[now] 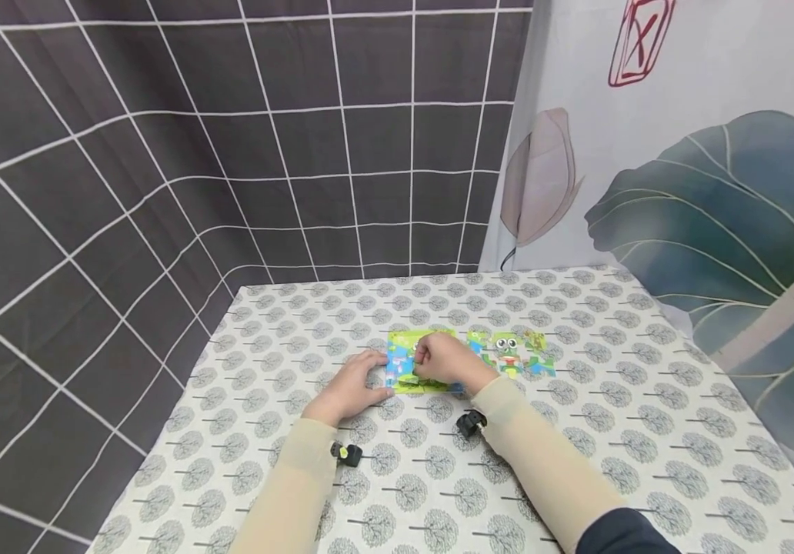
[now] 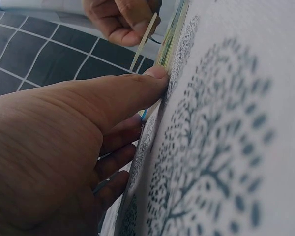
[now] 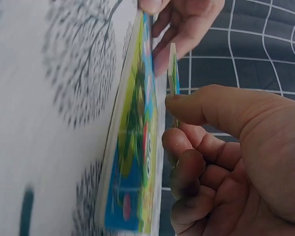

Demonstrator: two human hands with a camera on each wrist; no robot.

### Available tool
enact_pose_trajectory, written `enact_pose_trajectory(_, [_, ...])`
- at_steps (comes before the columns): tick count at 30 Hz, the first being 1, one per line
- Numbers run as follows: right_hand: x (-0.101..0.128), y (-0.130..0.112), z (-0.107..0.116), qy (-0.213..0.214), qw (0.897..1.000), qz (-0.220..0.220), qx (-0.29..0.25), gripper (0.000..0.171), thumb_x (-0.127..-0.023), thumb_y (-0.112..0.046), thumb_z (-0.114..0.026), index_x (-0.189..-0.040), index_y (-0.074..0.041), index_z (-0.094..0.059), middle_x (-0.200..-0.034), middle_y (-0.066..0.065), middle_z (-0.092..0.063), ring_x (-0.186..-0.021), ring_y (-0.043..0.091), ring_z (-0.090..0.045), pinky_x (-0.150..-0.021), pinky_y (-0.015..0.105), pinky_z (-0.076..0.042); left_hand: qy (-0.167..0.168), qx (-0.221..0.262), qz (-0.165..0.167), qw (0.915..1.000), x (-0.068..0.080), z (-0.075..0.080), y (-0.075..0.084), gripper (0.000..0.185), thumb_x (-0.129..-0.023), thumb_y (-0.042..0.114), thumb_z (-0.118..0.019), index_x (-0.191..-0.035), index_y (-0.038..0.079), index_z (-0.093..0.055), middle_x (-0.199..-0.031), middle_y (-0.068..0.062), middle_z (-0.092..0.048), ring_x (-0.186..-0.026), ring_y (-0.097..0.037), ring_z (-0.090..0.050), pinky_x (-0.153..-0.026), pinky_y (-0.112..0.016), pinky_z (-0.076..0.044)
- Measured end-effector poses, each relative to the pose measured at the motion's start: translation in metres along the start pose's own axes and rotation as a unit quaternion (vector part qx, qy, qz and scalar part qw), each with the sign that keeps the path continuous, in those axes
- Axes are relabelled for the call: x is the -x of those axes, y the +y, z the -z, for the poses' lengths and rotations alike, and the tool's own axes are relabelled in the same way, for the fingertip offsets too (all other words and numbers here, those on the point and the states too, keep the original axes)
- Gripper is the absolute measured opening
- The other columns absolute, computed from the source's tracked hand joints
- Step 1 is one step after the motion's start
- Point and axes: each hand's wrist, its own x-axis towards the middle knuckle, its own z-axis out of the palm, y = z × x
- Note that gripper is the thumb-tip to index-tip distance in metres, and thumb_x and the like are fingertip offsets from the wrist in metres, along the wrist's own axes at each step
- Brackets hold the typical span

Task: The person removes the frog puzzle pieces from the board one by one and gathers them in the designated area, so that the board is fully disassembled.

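The puzzle board [image 1: 411,368] lies flat on the tree-patterned tabletop [image 1: 577,462], and looks partly filled, though how many gaps remain cannot be told. The right hand [image 1: 447,358] pinches a thin puzzle piece [image 3: 173,69] between thumb and fingers, held just above the board and not yet seated. The left hand [image 1: 351,388] rests with straight fingers against the board's left edge, steadying it. A second frog picture [image 1: 511,352] lies just right of the board.

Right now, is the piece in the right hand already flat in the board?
No: in the right wrist view the right hand pinches the piece clear of the board, with a gap between them.
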Motion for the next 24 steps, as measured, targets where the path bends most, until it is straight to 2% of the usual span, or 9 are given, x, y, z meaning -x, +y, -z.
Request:
enact_pose_trajectory(9, [0.020, 0.018, 0.018, -0.016, 1.000, 0.010, 0.014, 0.010, -0.089, -0.010, -0.079, -0.088, -0.013, -0.070, -0.071, -0.001, -0.059, -0.062, 0.012, -0.052, -0.073, 0.032, -0.055, 0.002, 0.003, 0.000, 1.0000, 0.001, 0.000, 0.001, 0.070, -0.090, 0.036, -0.083, -0.150, 0.012, -0.056, -0.156, -0.002, -0.050, -0.150, -0.030, -0.038, -0.125, -0.054, -0.028])
enact_pose_trajectory(18, [0.040, 0.044, 0.024, -0.017, 0.999, -0.009, 0.030, 0.015, -0.087, -0.012, -0.082, -0.085, -0.016, -0.068, -0.069, -0.002, -0.059, -0.062, 0.012, -0.054, -0.068, 0.031, -0.054, 0.003, 0.002, 0.005, 1.0000, 0.002, 0.001, 0.001, 0.069, -0.090, 0.037, -0.083, -0.149, 0.013, -0.056, -0.156, 0.000, -0.050, -0.150, -0.029, -0.037, -0.126, -0.053, -0.027])
enact_pose_trajectory(24, [0.053, 0.055, 0.031, -0.025, 1.000, -0.014, -0.001, 0.015, -0.087, -0.010, -0.081, -0.086, -0.015, -0.067, -0.070, -0.001, -0.059, -0.062, 0.013, -0.054, -0.065, 0.031, -0.054, 0.001, 0.000, 0.004, 1.0000, 0.001, 0.000, 0.000, 0.069, -0.090, 0.038, -0.082, -0.150, 0.014, -0.056, -0.155, 0.001, -0.050, -0.149, -0.028, -0.038, -0.125, -0.052, -0.028])
